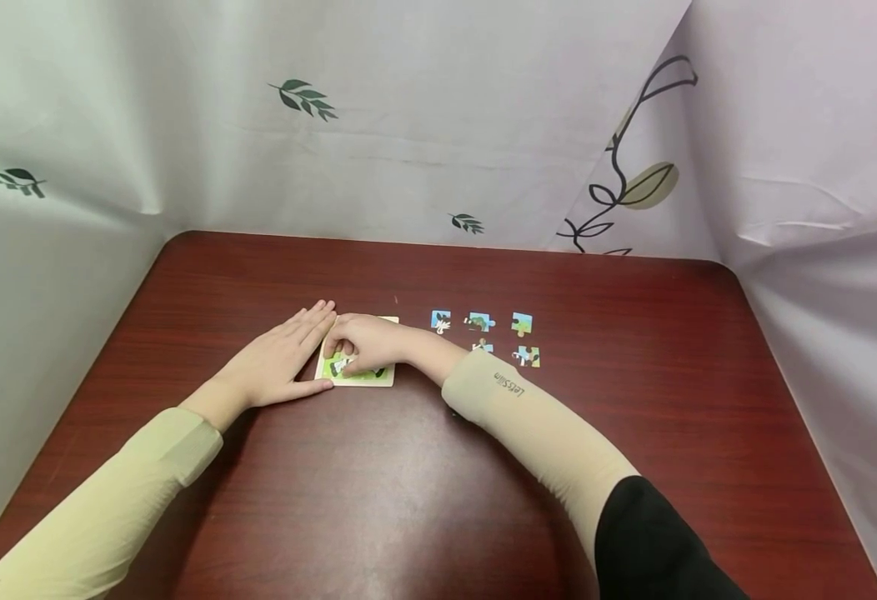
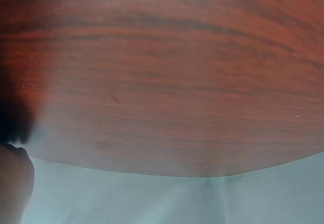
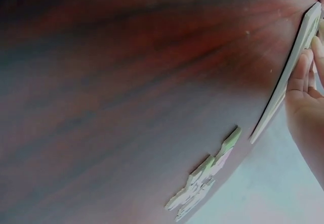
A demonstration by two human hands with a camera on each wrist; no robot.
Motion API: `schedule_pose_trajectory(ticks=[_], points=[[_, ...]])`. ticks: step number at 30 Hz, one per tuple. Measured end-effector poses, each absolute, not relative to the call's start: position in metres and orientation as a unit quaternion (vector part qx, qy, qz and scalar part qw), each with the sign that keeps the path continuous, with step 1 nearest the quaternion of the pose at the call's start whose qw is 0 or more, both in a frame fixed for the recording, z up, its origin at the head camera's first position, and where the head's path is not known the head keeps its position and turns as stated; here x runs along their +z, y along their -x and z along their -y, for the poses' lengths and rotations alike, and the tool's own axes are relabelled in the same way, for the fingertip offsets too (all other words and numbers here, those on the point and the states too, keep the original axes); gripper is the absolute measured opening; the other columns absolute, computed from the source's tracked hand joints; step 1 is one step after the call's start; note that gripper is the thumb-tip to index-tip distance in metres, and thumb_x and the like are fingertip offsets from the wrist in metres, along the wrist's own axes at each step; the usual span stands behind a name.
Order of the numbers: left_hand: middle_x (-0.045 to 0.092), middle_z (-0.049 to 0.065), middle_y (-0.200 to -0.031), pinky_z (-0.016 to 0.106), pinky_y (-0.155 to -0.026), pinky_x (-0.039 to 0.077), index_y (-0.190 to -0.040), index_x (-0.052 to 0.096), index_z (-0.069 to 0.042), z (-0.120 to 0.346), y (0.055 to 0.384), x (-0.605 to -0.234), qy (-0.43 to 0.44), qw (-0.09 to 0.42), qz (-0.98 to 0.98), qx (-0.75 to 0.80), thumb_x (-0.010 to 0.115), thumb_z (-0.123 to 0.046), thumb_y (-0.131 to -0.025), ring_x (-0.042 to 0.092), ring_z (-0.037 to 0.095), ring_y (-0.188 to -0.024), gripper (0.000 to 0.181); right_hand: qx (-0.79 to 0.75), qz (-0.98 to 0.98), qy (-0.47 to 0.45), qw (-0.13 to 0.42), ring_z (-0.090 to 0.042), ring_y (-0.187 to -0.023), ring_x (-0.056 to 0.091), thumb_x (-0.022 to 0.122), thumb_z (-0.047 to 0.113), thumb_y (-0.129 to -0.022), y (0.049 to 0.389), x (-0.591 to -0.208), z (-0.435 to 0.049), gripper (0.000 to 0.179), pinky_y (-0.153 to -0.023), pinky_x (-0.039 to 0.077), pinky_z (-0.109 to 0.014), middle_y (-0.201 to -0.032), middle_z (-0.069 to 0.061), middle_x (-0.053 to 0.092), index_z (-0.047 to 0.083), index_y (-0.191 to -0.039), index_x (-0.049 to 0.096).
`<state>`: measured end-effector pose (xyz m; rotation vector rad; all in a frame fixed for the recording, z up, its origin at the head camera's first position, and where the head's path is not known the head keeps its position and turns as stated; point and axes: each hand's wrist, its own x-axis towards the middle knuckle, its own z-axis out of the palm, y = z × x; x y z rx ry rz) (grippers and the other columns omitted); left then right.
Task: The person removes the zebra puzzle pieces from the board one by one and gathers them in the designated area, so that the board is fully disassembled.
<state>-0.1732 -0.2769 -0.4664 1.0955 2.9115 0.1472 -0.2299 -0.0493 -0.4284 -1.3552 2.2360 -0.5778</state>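
the left hand (image 1: 277, 354) lies flat with straight fingers, its fingertips and thumb at the near left edge of the board (image 1: 371, 379). the board is just right of that hand and directly under the right hand (image 1: 369, 340), whose fingers bend down onto its green picture; whether they pinch a piece, i cannot tell. five loose pieces (image 1: 481, 320) lie to the right of the right hand, beyond its forearm, one partly hidden by the sleeve (image 1: 543, 417). under both hands is the dark red table (image 1: 333, 500).
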Motion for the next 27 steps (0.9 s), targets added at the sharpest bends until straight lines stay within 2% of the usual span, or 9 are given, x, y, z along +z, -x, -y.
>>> schedule_pose_trajectory(ticks=[9,15,21,27], points=[[0.017,0.023,-0.177,0.046,-0.137,0.019,-0.167,0.022,0.004,0.2756,0.1726,-0.4641,-0.345,0.023,-0.937,0.048,0.066,-0.058,-0.098,0.019,0.039,-0.165,0.103,-0.193,-0.812,0.507,0.213,-0.015,-0.104,0.059,0.082,0.009,-0.091,0.2291,-0.4281,0.0532,0.035,-0.098,0.046,-0.020,-0.115,-0.008,0.067,0.007,-0.125,0.073],[0.017,0.022,-0.177,0.044,-0.138,0.018,-0.167,0.022,0.003,0.2766,0.1727,-0.4651,-0.346,0.021,-0.937,0.051,0.065,-0.058,-0.098,0.019,0.038,-0.165,0.102,-0.185,-0.805,0.522,0.214,-0.017,-0.110,0.062,0.080,0.006,-0.092,0.2290,-0.4268,0.0560,0.033,-0.106,0.048,-0.025,-0.123,-0.008,0.069,0.006,-0.124,0.073],[0.019,0.022,-0.177,0.042,-0.138,0.016,-0.166,0.025,0.003,0.2778,0.1728,-0.4669,-0.350,0.010,-0.935,0.056,0.066,-0.058,-0.098,0.021,0.039,-0.165,0.101,-0.186,-0.804,0.519,0.225,-0.017,-0.107,0.063,0.083,0.006,-0.091,0.2295,-0.4260,0.0579,0.035,-0.102,0.050,-0.024,-0.124,-0.009,0.068,0.006,-0.124,0.073],[0.019,0.023,-0.176,0.045,-0.137,0.019,-0.166,0.024,0.004,0.2774,0.1731,-0.4671,-0.351,0.014,-0.935,0.056,0.066,-0.056,-0.098,0.020,0.040,-0.165,0.100,-0.197,-0.805,0.512,0.226,-0.016,-0.100,0.060,0.085,0.007,-0.089,0.2298,-0.4261,0.0573,0.036,-0.095,0.048,-0.021,-0.118,-0.009,0.067,0.005,-0.122,0.071]])
